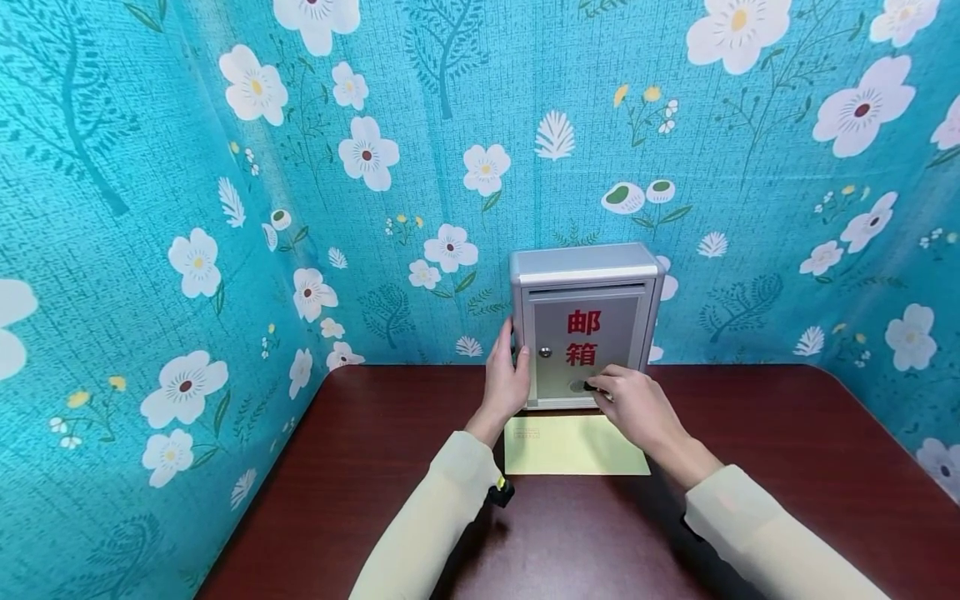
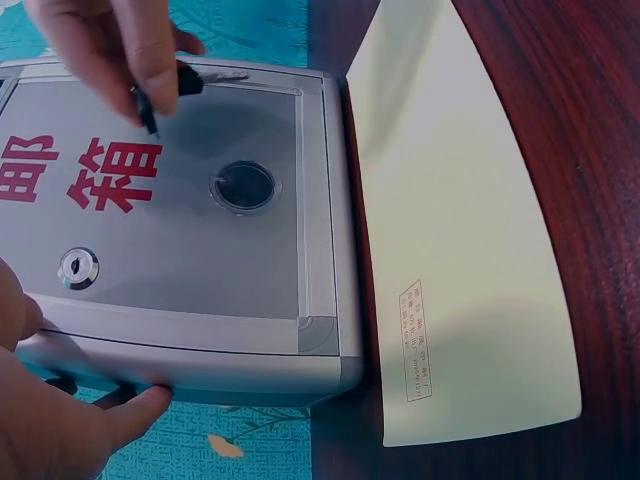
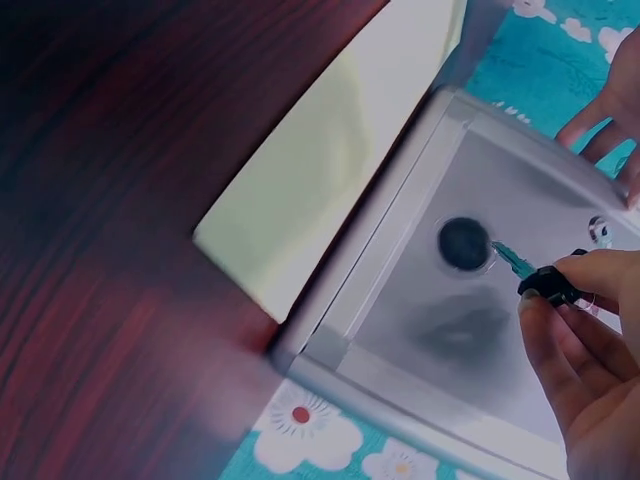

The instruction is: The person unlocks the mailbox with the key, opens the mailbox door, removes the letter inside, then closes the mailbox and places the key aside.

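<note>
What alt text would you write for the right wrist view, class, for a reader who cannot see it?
A right hand pinches a black-headed key, its tip just short of a round dark hole in a grey metal mailbox. A pale yellow envelope lies beside the box on a dark wooden table.

A hand [image 2: 110, 45] pinches a black key [image 2: 160, 95] above the silver mailbox [image 2: 200, 250], beside a yellow envelope [image 2: 460, 250].

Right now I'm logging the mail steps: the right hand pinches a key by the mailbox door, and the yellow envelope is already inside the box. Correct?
Not quite. The envelope lies flat on the table before the mailbox, as the head view shows. The right hand does pinch the key.
</note>
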`<state>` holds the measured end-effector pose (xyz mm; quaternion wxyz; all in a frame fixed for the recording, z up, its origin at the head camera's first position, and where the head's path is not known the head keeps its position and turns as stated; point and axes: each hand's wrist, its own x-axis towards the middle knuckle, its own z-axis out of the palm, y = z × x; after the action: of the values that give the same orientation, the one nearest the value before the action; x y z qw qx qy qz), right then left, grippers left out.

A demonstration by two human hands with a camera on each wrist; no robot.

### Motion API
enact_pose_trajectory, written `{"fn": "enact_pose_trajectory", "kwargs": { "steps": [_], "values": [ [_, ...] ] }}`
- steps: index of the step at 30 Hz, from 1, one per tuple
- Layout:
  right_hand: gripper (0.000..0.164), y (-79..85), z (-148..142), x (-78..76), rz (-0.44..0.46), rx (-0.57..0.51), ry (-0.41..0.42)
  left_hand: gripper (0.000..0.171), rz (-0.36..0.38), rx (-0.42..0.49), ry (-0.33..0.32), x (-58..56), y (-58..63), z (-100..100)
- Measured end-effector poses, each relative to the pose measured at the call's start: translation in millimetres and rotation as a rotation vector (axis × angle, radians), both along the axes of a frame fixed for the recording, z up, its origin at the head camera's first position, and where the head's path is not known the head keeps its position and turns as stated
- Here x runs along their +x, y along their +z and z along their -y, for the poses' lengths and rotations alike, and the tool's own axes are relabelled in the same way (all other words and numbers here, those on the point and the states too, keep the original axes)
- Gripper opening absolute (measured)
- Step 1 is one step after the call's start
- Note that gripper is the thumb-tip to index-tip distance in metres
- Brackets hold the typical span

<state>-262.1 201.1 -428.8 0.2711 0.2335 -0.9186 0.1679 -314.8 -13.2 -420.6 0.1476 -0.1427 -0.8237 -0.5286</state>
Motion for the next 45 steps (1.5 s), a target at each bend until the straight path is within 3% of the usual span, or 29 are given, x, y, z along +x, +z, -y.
{"fn": "enact_pose_trajectory", "kwargs": {
  "steps": [8, 23, 45],
  "values": [
    [0.016, -7.1, -19, 2.6, 0.063, 0.026, -0.031, 0.061, -0.013, -0.003, -0.004, -1.6, -0.5, 0],
    [0.012, -19.0, -48, 6.1, 0.097, 0.107, -0.035, 0.061, -0.008, -0.01, -0.006, -1.5, 0.7, 1],
    [0.013, -33.1, -73, 9.9, 0.243, 0.147, -0.073, 0.06, 0.014, -0.014, 0.006, 1.0, 3.1, 0]
  ]
}}
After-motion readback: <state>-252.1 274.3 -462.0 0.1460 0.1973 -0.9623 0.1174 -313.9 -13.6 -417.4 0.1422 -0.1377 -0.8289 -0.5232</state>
